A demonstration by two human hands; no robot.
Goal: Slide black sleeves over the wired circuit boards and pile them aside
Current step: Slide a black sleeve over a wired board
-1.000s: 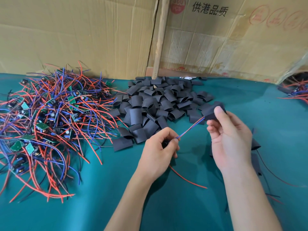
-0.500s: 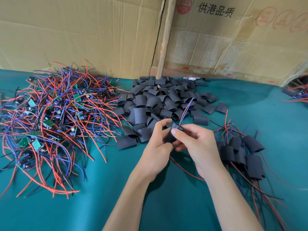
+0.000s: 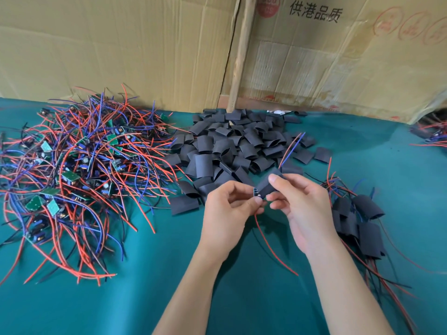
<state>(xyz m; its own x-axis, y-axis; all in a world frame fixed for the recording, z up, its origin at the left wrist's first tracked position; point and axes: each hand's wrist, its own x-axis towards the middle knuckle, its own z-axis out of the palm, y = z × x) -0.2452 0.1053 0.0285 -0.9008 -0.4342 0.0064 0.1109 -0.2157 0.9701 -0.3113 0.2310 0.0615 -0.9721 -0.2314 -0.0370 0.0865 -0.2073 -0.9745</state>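
In the head view we read four black Chinese characters, 供港品质, printed on the cardboard box [image 3: 338, 56] standing at the back, with part of a round red stamp [image 3: 267, 7] to their left whose digits we cannot make out, and faint red circular marks further right. We hold both hands raised above the green cloth [image 3: 169, 274], close together. Our left hand [image 3: 227, 213] pinches the near end of a circuit board [image 3: 257, 192] between thumb and fingertips, the other fingers curled. Our right hand [image 3: 302, 201] pinches a black sleeve [image 3: 267, 183] between thumb and forefinger; the sleeve covers most of the board, with only a small edge showing by the left fingertips. A red and a blue wire [image 3: 291, 149] stick up and away out of the sleeve's far end, and a red wire [image 3: 273, 247] hangs from below the hands down to the cloth. To the left lies a big tangle of bare boards [image 3: 72, 170] with red, blue and black wires. Behind the hands sits a heap of loose sleeves [image 3: 232, 146]. Just right of our right wrist lies a small pile of finished pieces [image 3: 362, 223], partly hidden by that forearm. More wired pieces [image 3: 433, 136] show at the far right edge. A wooden stick [image 3: 240, 52] leans upright against the box.
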